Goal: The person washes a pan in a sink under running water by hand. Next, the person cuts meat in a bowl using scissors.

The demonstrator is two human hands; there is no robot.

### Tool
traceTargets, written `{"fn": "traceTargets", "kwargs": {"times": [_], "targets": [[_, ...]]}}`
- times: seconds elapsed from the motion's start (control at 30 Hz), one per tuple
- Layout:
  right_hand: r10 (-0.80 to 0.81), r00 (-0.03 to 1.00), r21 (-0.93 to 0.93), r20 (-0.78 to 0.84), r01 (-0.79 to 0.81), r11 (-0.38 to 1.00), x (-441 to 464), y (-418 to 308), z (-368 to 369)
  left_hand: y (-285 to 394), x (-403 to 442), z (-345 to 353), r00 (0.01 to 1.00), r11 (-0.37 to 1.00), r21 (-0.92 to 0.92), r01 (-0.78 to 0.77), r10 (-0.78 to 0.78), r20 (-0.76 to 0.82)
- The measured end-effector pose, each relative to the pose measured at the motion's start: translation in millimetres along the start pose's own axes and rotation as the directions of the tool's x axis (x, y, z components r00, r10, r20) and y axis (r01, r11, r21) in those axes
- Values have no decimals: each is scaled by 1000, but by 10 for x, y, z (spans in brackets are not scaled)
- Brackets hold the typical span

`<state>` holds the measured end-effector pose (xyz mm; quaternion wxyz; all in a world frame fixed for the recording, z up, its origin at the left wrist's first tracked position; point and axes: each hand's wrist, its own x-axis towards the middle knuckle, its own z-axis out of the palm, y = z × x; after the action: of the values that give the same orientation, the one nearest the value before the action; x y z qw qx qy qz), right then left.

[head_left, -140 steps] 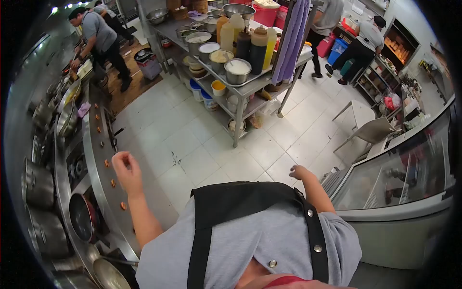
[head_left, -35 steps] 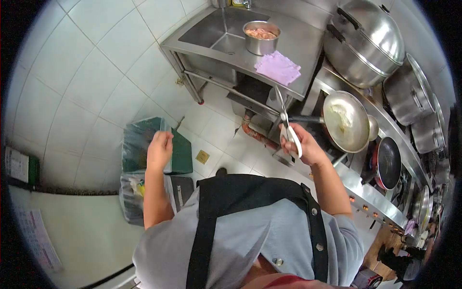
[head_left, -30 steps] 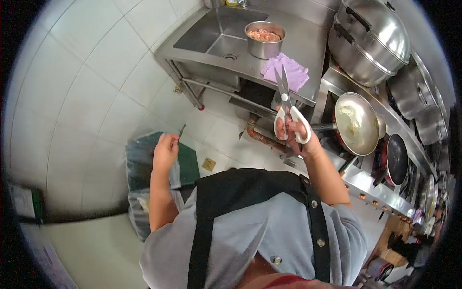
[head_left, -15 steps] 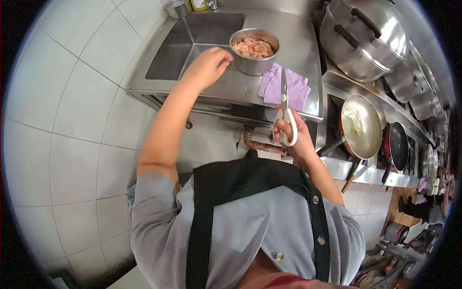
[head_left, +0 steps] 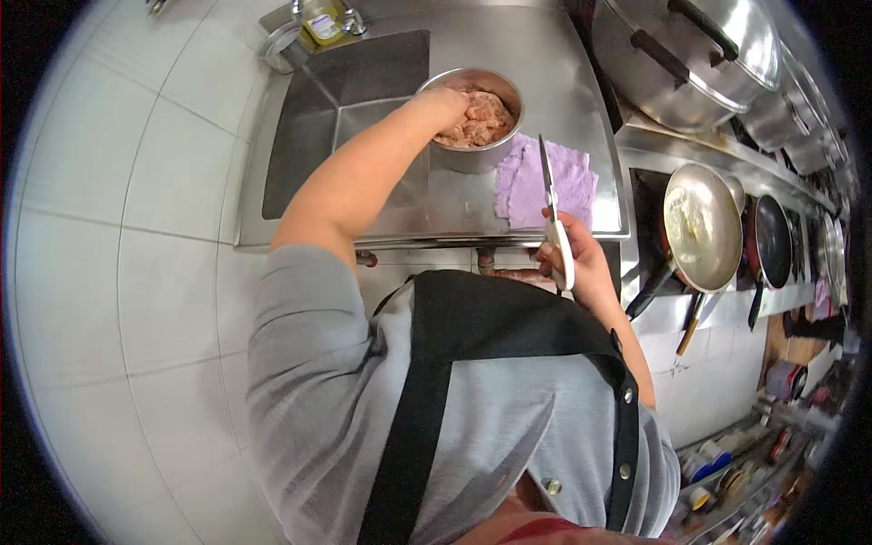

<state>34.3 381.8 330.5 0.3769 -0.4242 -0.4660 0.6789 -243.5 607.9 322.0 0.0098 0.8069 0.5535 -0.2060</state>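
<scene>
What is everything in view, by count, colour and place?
Counter: one, silver, centre
Sink: one, grey, counter's left
Bottle: one, yellow, behind sink
Tap: one, silver, beside bottle
Pot: one, silver, right of sink
Meat: several pieces, pinkish, in pot
Cloth: at least one, lilac, counter front
Steamer: one, silver, upper right
Stove: one, silver, right
Pans: at least two, silver and black, on stove
Scissors: one pair, white-handled, held
Apron: one, black, worn
Left grip: one, bare, reaching into pot
Right grip: one, bare, around scissors' handles
</scene>
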Motion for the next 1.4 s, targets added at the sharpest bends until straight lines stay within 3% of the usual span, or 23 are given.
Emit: {"fn": "traceTargets", "kwargs": {"times": [0.13, 0.17, 0.2, 0.23, 0.3, 0.33, 0.37, 0.43, 0.47, 0.5, 0.57, 0.8, 0.93, 1.03, 1.07, 1.1, 1.13, 1.17, 1.2, 1.27, 1.3, 1.4], "targets": [[49, 989, 37, -138, -45, 998, -55, 18, 159, -225, -63, -156, 972, 966, -111, -234, 230, -47], [55, 983, 24, -174, -51, 998, -60, 17, 207, -277, -107, -214, 970, 941, -238, -241, 235, -56], [23, 981, -22, -194, -28, 999, -51, 13, 245, -336, -127, -264, 969, 899, -364, -243, 237, -61], [34, 973, -48, -230, -46, 998, -74, -132, 352, -408, -122, -305, 963, 893, -362, -267, 261, -67], [-140, 963, -301, -232, 66, 951, 12, -123, 374, -559, -118, -335, 967, 773, -581, -256, 204, -154], [-205, 945, -493, -255, 56, 868, 67, -173, 398, -630, -97, -335, 945, 780, -534, -325, 253, -206], [-205, 942, -498, -265, 48, 866, 128, -271, 437, -668, -90, -325, 942, 774, -537, -336, 262, -212], [-345, 929, -814, -133, 96, 573, 274, -489, 498, -706, -100, -336, 929, 711, -598, -370, 269, -255], [-352, 929, -888, -117, 61, 456, 373, -542, 499, -722, -95, -334, 925, 706, -597, -380, 278, -260], [-355, 926, -890, -125, 53, 453, 484, -592, 519, -736, -87, -337, 912, 658, -631, -410, 299, -281], [-343, 939, -974, -34, 46, 222, 720, -688, 583, -738, -102, -354, 895, 605, -660, -446, 325, -307], [-72, 994, -997, -82, -82, 8, 1380, -914, 868, -633, -237, -376, 867, 650, -574, -498, 360, -345], [-15, 992, -992, -126, -126, 0, 1424, -968, 902, -709, -181, -316, 859, 563, -652, -508, 389, -333], [-114, 985, -992, -127, -124, 38, 1289, -1041, 811, -861, -182, -251, 850, 505, -686, -524, 359, -385], [-87, 986, -972, -142, -122, 201, 1264, -1046, 723, -869, -182, -230, 851, 502, -688, -523, 358, -385], [-57, 987, -925, -152, -122, 360, 1249, -1054, 671, -861, -219, -231, 839, 416, -739, -530, 383, -386], [-56, 987, -926, -153, -123, 358, 1231, -1066, 650, -841, -259, -238, 825, 325, -783, -530, 408, -390], [-28, 988, -887, -152, -123, 446, 1200, -1088, 642, -817, -285, -245, 810, 233, -819, -525, 433, -396], [-2, 989, -839, -149, -125, 530, 1170, -1107, 630, -773, -278, -232, 808, 232, -817, -527, 435, -398], [15, 989, -781, -148, -126, 612, 1177, -1052, 527, -671, -231, -207, 839, -53, -933, -357, 421, -345], [26, 993, -749, -113, -102, 654, 1235, -913, 398, -642, -229, -224, 836, -48, -931, -361, 425, -346], [44, 994, -717, -100, -103, 690, 1204, -808, 387, -556, -221, -228, 900, 60, -914, -402, 210, -382]]}}
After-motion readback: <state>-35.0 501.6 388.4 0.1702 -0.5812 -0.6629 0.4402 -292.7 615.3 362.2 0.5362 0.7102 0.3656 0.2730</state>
